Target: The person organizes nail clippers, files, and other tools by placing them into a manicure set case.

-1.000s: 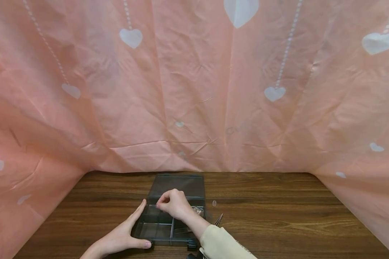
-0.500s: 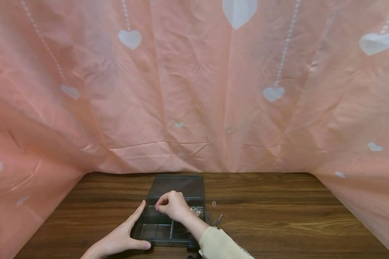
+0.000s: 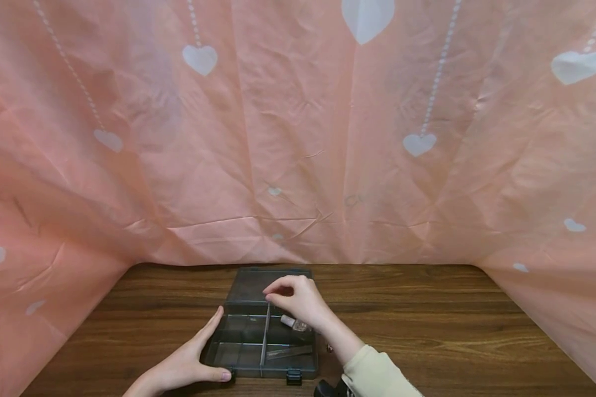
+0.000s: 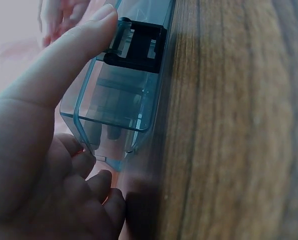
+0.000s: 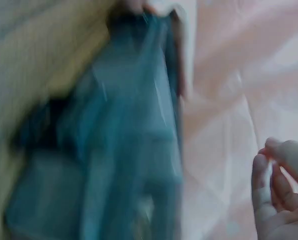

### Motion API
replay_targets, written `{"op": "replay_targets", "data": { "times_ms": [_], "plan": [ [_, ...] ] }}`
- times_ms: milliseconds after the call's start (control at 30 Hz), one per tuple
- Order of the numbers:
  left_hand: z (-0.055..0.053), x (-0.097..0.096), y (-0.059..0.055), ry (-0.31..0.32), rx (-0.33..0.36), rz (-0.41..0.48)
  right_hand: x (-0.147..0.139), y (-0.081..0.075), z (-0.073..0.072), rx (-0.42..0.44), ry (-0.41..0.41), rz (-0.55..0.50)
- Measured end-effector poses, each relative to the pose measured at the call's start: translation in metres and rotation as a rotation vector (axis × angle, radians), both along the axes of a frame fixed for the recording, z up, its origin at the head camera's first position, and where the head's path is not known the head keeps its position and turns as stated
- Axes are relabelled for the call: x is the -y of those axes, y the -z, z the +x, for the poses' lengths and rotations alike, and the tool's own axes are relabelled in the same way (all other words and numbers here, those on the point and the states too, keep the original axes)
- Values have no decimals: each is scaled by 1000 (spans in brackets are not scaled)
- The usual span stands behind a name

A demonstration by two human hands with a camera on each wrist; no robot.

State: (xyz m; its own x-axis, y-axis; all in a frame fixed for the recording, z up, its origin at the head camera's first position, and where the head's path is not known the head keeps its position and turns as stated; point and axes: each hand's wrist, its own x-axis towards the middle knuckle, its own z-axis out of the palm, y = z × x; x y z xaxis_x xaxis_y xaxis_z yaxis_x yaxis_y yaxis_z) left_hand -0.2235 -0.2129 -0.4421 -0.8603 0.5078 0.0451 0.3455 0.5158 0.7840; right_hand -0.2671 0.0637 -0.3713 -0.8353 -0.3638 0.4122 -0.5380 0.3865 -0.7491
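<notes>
The left hand [image 3: 191, 353] rests spread fingers [image 3: 212, 327] against the compartment box [image 3: 248, 371], its opened lid [image 3: 250, 285] near the counter's [image 3: 452, 331] back edge, while the right hand's [image 3: 300, 300] bent fingers meet above, grip uncertain.

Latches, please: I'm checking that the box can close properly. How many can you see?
2: one latch at the right of the box's near side, another at the left, partly covered by the left hand. Others may be hidden.
</notes>
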Motion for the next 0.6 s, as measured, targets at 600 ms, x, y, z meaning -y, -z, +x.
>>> {"op": "replay_targets", "data": {
  "times_ms": [600],
  "plan": [
    [-2,1,-1,-4,31,-15,-108,43,-23,-27,136,91]
  ]
}}
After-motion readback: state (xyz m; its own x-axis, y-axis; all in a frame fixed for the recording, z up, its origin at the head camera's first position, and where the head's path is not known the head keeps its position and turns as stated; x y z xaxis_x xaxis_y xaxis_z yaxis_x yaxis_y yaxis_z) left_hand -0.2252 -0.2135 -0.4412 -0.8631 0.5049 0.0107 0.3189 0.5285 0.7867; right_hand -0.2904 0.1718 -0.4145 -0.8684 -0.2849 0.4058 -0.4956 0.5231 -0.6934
